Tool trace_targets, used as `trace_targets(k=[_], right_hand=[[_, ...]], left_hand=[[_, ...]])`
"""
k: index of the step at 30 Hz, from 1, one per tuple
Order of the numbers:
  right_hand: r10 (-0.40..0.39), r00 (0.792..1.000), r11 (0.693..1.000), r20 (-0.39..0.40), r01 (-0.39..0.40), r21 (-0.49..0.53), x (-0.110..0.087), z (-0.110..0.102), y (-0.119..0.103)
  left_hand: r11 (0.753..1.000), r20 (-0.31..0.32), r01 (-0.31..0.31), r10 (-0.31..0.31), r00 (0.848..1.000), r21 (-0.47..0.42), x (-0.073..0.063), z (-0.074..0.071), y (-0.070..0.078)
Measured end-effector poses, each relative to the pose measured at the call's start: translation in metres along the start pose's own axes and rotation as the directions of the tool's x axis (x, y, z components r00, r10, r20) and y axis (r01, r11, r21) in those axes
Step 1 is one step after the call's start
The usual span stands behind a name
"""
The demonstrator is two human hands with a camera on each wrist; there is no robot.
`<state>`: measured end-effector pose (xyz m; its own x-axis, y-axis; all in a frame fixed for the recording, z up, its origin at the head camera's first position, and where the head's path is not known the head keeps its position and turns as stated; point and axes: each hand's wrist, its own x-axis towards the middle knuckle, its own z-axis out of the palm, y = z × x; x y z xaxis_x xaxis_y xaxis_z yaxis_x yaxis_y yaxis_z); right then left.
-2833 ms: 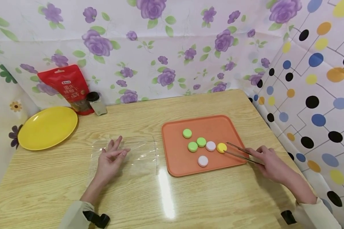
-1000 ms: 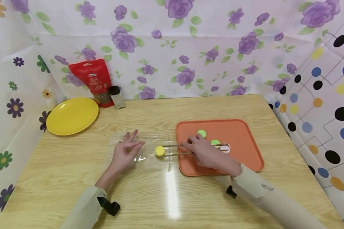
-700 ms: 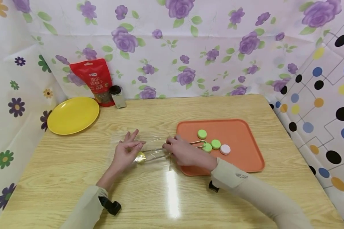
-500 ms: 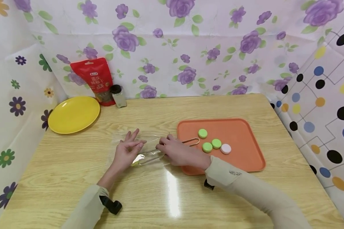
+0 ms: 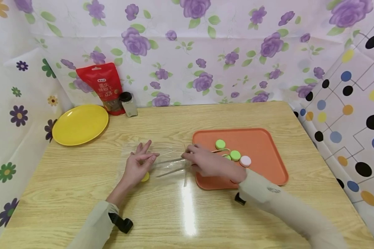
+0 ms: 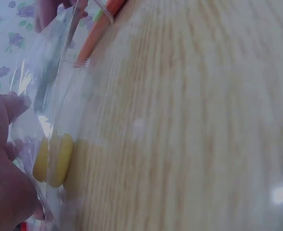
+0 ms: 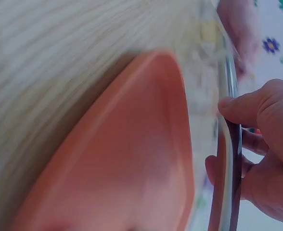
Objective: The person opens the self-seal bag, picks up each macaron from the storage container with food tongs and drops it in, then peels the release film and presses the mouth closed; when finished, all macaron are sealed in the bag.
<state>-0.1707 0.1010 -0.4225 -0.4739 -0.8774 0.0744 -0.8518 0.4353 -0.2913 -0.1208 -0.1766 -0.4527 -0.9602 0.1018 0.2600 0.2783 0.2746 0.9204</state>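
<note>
In the head view, my left hand pinches the film of a clear plastic bag between thumb and index finger, other fingers raised. A yellow macaron lies in the bag beside that hand; the left wrist view shows the macaron through the film. My right hand grips metal tongs, over the left edge of the orange tray. The tongs' tips are spread at the bag, apart from the macaron, with nothing between them. Several green macarons and a pale pink one sit on the tray.
A yellow plate lies at the back left. Beside it stand a red pouch and a black-lidded jar against the flowered cloth. All rest on a wooden table.
The tongs carried the yellow macaron from the tray leftward into the bag and let it go there. My right hand has since drawn back slightly to the right. The left hand keeps its pinch.
</note>
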Motion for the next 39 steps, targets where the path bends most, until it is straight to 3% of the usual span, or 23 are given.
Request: trace_targets(k=[4,8,16,21,26,31,39], right_hand=[[0.086,0.995,0.995,-0.055,-0.083,0.055,-0.05,-0.013,0.014],[0.195,0.974,0.98,-0.116,-0.188,0.072,-0.105,-0.02,0.024],[0.31,0.911,0.948,-0.273,-0.317,0.02,-0.208,-0.03,0.039],[0.374,0.871,0.916,-0.319,-0.4,-0.017,-0.252,-0.028,0.047],[0.374,0.871,0.915,-0.318,-0.403,-0.029,-0.269,-0.018,0.056],[0.38,0.869,0.914,-0.316,-0.406,-0.018,-0.266,-0.013,0.06],[0.417,0.86,0.9,-0.294,-0.437,-0.003,-0.257,-0.009,0.064]], left_hand=[[1.0,0.005,-0.009,0.009,1.0,0.0,0.001,0.001,-0.012],[1.0,0.006,-0.005,0.005,1.0,0.029,0.003,-0.002,-0.03],[0.998,0.017,0.044,-0.045,0.999,0.038,0.004,-0.006,-0.022],[0.998,0.029,0.053,-0.054,0.998,0.031,0.008,-0.006,-0.017],[0.999,0.045,0.039,-0.039,0.998,0.011,0.01,-0.006,-0.015],[0.999,0.052,0.033,-0.033,0.998,0.008,0.008,-0.008,-0.011],[0.996,0.067,0.094,-0.094,0.993,0.002,0.008,-0.011,-0.007]])
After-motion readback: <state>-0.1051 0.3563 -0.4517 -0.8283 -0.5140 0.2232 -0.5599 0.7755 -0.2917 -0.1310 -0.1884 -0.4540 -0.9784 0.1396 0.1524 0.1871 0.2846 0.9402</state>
